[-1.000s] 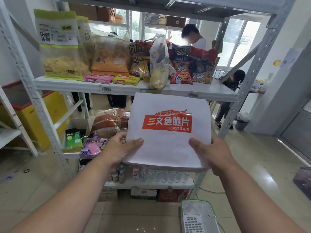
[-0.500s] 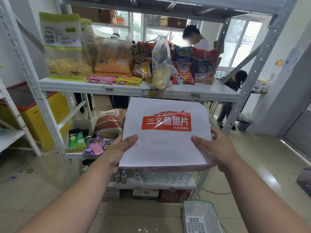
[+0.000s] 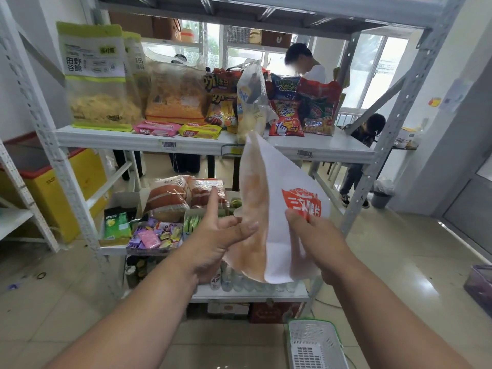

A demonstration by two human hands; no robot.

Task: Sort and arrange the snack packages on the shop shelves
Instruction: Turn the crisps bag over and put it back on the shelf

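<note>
Right hand [image 3: 314, 235] grip on packet [image 3: 277, 203] (left hand [image 3: 213, 241] open)

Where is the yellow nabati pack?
In the head view, the yellow nabati pack lies on the upper shelf, left of centre, beside the pink nabati pack.

Single head-worn wide-angle view, looking forward and slightly down. Both forearms reach in from bottom edge; shelf unit [image 3: 186, 141] stands close ahead, floor and basket [image 3: 315, 342] directly below.
</note>
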